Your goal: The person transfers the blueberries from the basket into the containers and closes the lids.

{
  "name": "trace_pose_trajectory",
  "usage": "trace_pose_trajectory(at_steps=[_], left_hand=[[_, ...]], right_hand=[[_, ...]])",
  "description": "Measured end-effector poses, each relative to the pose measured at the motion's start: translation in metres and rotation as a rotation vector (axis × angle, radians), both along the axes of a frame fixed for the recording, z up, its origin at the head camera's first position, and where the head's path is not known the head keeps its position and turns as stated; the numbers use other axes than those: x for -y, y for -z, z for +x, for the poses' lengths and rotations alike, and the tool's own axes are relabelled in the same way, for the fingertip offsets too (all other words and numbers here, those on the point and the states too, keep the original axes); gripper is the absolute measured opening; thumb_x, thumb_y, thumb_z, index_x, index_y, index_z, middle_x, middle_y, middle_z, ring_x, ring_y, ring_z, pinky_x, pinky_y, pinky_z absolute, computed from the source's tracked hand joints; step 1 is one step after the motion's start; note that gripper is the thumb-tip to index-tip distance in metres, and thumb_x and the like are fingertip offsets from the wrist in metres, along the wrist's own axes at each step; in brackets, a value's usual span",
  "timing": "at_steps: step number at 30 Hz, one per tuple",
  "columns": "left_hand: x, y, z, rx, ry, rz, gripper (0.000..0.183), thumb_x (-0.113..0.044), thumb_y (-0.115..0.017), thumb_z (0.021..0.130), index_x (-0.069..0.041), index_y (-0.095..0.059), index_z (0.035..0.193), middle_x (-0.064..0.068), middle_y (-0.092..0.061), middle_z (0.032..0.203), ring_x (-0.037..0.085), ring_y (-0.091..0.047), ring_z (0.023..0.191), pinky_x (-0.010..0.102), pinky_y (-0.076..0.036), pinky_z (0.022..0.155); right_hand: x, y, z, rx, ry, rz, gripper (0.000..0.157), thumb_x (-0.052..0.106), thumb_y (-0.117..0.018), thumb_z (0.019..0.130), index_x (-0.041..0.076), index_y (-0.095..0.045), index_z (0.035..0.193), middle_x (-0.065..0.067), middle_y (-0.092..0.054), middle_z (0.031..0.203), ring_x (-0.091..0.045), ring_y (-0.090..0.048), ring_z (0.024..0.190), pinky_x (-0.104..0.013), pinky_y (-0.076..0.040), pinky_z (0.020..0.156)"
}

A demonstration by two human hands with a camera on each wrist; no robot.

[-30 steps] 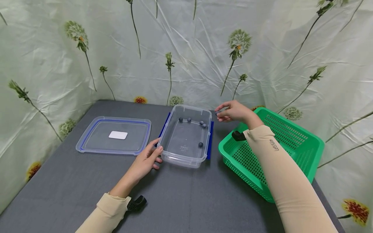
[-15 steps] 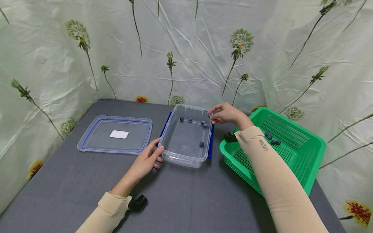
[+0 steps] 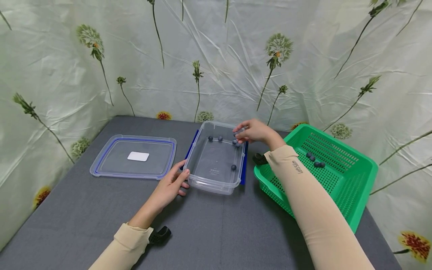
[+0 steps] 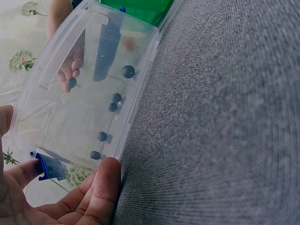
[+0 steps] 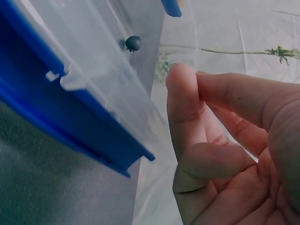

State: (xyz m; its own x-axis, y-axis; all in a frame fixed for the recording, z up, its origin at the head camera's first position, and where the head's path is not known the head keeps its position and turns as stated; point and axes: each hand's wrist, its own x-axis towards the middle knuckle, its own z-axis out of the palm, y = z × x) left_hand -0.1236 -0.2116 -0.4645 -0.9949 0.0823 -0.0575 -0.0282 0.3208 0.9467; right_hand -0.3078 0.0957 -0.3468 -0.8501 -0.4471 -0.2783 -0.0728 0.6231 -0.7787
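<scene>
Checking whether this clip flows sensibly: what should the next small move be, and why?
I'd probably lower the right hand slightly into the clear plastic container before releasing: the pinched blueberry appears higher than the five other blueberries lying loose inside, so a drop might bounce. The left hand holds the near left corner.

Right hand (image 3: pixel 254 131): shifted leftward, from outside clear container (image 3: pixel 210 157) across its right rim to above far right part. Dark berry (image 4: pixel 71 82) at fingertips: carried along. Right sleeve (image 3: pixel 314 198): swung left over green basket (image 3: pixel 366 183), exposing four berries (image 3: pixel 316 164), concealed one second earlier.
</scene>
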Motion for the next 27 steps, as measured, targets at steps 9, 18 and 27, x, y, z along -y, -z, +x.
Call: trace_pose_trajectory(at_steps=[9,18,27], left_hand=[[0.0,0.0,0.0,0.015,-0.005,0.002,0.056,-0.037,-0.05,0.115,-0.019,-0.036,0.167,0.028,-0.066,0.137,0.023,-0.073,0.098,0.029,-0.063,0.073],[0.0,-0.002,0.0,0.011,-0.002,0.014,0.057,-0.035,-0.052,0.115,-0.018,-0.037,0.167,0.027,-0.067,0.137,0.027,-0.073,0.1,0.03,-0.063,0.072],[0.001,-0.001,0.0,0.012,-0.004,0.008,0.056,-0.036,-0.051,0.115,-0.018,-0.037,0.167,0.027,-0.067,0.137,0.026,-0.073,0.099,0.03,-0.063,0.072]], right_hand=[[0.019,0.004,-0.003,0.003,-0.017,0.011,0.033,0.014,-0.066,0.106,0.003,-0.068,0.138,0.002,-0.08,0.081,-0.006,-0.074,0.075,-0.023,-0.041,0.057],[0.024,0.005,-0.003,0.045,0.021,-0.021,0.039,0.008,-0.064,0.107,0.003,-0.063,0.146,-0.013,-0.082,0.103,-0.009,-0.075,0.077,-0.027,-0.059,0.07],[0.02,0.004,-0.002,0.049,0.007,-0.041,0.042,0.01,-0.066,0.107,0.0,-0.061,0.147,-0.022,-0.08,0.114,-0.012,-0.077,0.08,-0.027,-0.062,0.074]])
